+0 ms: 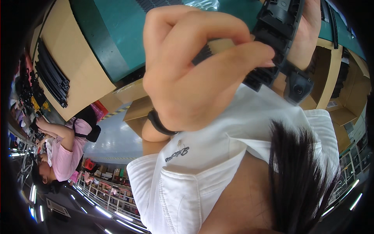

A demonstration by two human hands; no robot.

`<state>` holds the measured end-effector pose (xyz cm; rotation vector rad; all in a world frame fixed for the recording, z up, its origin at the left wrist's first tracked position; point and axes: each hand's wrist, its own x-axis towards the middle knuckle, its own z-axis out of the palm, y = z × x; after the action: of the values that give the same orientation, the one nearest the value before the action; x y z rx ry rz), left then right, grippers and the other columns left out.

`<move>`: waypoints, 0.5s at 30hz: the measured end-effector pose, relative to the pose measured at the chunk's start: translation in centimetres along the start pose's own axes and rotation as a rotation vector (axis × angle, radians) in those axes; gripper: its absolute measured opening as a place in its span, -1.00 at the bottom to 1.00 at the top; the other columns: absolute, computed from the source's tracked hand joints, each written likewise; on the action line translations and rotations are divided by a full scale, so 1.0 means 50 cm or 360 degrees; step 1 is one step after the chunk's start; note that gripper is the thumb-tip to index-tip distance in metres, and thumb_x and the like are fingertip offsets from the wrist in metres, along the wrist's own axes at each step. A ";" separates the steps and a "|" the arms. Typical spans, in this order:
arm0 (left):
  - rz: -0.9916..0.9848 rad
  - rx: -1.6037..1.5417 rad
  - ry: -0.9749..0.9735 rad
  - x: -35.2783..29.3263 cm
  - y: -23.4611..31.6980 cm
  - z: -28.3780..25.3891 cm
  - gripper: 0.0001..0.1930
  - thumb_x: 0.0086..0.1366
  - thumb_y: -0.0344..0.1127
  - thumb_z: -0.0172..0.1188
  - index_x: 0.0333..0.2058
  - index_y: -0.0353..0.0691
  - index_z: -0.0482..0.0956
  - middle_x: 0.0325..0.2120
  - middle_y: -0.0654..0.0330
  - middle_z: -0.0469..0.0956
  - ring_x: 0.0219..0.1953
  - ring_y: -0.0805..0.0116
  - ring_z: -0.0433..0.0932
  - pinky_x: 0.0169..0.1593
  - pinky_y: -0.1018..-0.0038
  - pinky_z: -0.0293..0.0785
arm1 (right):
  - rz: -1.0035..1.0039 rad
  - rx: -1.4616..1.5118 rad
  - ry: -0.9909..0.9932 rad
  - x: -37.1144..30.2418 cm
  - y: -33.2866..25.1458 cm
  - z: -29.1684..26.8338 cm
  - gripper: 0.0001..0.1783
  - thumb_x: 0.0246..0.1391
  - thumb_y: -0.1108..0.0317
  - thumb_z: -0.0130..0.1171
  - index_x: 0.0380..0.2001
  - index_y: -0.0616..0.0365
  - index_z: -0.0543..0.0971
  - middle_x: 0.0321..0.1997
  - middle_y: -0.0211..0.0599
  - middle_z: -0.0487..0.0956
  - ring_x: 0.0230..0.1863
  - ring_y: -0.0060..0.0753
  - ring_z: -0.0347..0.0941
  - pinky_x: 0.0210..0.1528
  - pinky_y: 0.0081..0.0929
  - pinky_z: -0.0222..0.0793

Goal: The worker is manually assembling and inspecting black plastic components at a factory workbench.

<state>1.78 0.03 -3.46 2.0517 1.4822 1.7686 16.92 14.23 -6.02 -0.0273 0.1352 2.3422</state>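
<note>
Black ribbed plastic housing (pixel 274 29) is up near the green tabletop (pixel 120 27) edge, left hand (pixel 183 93) pinching its side, right hand (pixel 307 39) behind, grip unclear; looks light, stiff, best held by long edges.

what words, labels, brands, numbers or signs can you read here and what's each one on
White shirt: one short line of dark script lettering on the chest; its wording is not copied out here.
Cardboard box at the right: a small pale label, too small to read.
Black plastic part: no marking clear enough to read.
Background shelves: any lettering is too small and blurred to read.
</note>
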 end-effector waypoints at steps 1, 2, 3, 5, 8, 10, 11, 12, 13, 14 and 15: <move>0.0002 0.0068 -0.0072 0.004 0.001 -0.008 -0.65 -0.28 -0.42 0.57 -0.36 -0.12 0.82 -0.46 0.32 0.61 -0.33 0.35 0.43 -0.24 0.47 0.33 | 0.0024 0.0052 -0.0034 0.005 0.000 -0.008 -0.77 0.28 0.35 0.26 -0.15 0.28 0.51 -0.25 -0.23 0.59 -0.16 -0.35 0.64 0.10 -0.32 0.68; 0.0006 0.0134 -0.0145 0.009 0.003 -0.013 -0.63 -0.30 -0.39 0.58 -0.36 -0.07 0.83 -0.46 0.35 0.59 -0.34 0.36 0.41 -0.25 0.48 0.30 | 0.0046 0.0104 -0.0068 0.007 -0.001 -0.013 -0.77 0.28 0.35 0.26 -0.15 0.28 0.51 -0.25 -0.23 0.59 -0.16 -0.35 0.64 0.10 -0.32 0.68; 0.0008 0.0129 -0.0148 0.013 0.008 -0.009 -0.63 -0.30 -0.39 0.58 -0.36 -0.07 0.83 -0.46 0.35 0.59 -0.34 0.36 0.41 -0.25 0.48 0.30 | 0.0040 0.0103 -0.0068 0.005 -0.002 -0.015 -0.77 0.28 0.35 0.26 -0.15 0.28 0.51 -0.25 -0.23 0.59 -0.16 -0.35 0.64 0.10 -0.32 0.68; 0.0018 0.0160 -0.0135 0.015 0.019 -0.002 -0.61 -0.32 -0.36 0.58 -0.35 -0.03 0.84 -0.47 0.39 0.58 -0.36 0.40 0.36 -0.26 0.51 0.25 | 0.0022 0.0124 -0.0062 0.006 0.004 -0.014 -0.77 0.28 0.35 0.27 -0.15 0.28 0.51 -0.25 -0.23 0.60 -0.16 -0.34 0.64 0.09 -0.33 0.68; 0.0057 0.0234 -0.0136 0.014 0.021 -0.004 -0.62 -0.31 -0.34 0.58 -0.36 0.01 0.84 -0.47 0.42 0.59 -0.38 0.42 0.33 -0.27 0.51 0.21 | 0.0018 0.0128 -0.0075 0.007 0.005 -0.014 -0.77 0.27 0.35 0.27 -0.14 0.29 0.51 -0.26 -0.23 0.60 -0.17 -0.33 0.65 0.09 -0.33 0.68; 0.0063 0.0263 -0.0116 0.014 0.024 0.000 -0.63 -0.30 -0.32 0.57 -0.36 0.01 0.84 -0.47 0.42 0.59 -0.38 0.43 0.32 -0.27 0.51 0.20 | 0.0033 0.0113 -0.0087 0.010 0.001 -0.017 -0.76 0.27 0.35 0.27 -0.14 0.29 0.51 -0.26 -0.23 0.60 -0.17 -0.32 0.65 0.09 -0.32 0.68; 0.0068 0.0294 -0.0094 0.014 0.026 0.001 -0.64 -0.29 -0.31 0.57 -0.36 0.01 0.83 -0.47 0.42 0.60 -0.38 0.43 0.32 -0.27 0.51 0.19 | 0.0050 0.0098 -0.0100 0.012 0.000 -0.018 -0.76 0.27 0.35 0.27 -0.14 0.29 0.51 -0.27 -0.23 0.61 -0.17 -0.32 0.65 0.09 -0.32 0.68; 0.0069 0.0294 -0.0094 0.015 0.025 0.003 -0.64 -0.29 -0.31 0.57 -0.36 0.01 0.83 -0.47 0.42 0.60 -0.38 0.43 0.32 -0.27 0.51 0.19 | 0.0050 0.0097 -0.0100 0.012 0.000 -0.019 -0.76 0.27 0.35 0.27 -0.14 0.29 0.51 -0.27 -0.23 0.61 -0.17 -0.32 0.65 0.09 -0.32 0.68; 0.0094 0.0298 -0.0084 0.016 0.024 0.006 -0.64 -0.29 -0.32 0.56 -0.36 0.01 0.83 -0.47 0.42 0.60 -0.39 0.44 0.32 -0.27 0.52 0.19 | 0.0037 0.0064 -0.0111 0.011 0.000 -0.020 -0.77 0.27 0.35 0.27 -0.15 0.29 0.52 -0.27 -0.22 0.61 -0.18 -0.31 0.65 0.10 -0.31 0.68; 0.0120 0.0302 -0.0074 0.018 0.022 0.007 -0.65 -0.28 -0.32 0.55 -0.36 0.01 0.83 -0.47 0.41 0.61 -0.40 0.44 0.32 -0.27 0.53 0.18 | 0.0023 0.0031 -0.0122 0.011 -0.001 -0.021 -0.77 0.27 0.35 0.27 -0.15 0.28 0.52 -0.28 -0.21 0.62 -0.18 -0.31 0.65 0.10 -0.31 0.67; 0.0120 0.0301 -0.0074 0.019 0.021 0.007 -0.65 -0.28 -0.32 0.55 -0.36 0.01 0.83 -0.47 0.41 0.61 -0.40 0.44 0.32 -0.27 0.53 0.18 | 0.0022 0.0030 -0.0121 0.011 -0.003 -0.021 -0.77 0.27 0.35 0.27 -0.15 0.28 0.52 -0.28 -0.21 0.62 -0.18 -0.31 0.65 0.10 -0.31 0.67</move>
<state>2.60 0.29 -2.25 2.2485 1.6370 1.6506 16.60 14.60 -7.12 0.0724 0.1200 2.3520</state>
